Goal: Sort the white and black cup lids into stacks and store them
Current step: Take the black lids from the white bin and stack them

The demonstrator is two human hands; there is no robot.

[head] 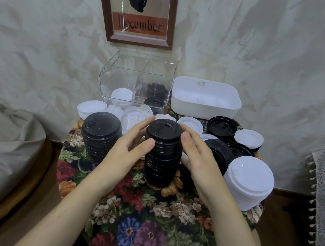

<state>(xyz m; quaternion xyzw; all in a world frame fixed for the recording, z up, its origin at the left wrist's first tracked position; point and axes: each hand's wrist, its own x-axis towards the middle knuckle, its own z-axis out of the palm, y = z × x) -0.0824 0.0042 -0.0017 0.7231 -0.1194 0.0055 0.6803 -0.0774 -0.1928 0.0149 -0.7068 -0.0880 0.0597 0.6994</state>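
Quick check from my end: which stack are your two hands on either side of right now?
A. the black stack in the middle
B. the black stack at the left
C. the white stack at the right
A: the left hand and the right hand sit either side of the middle black stack, with fairly straight fingers against it.
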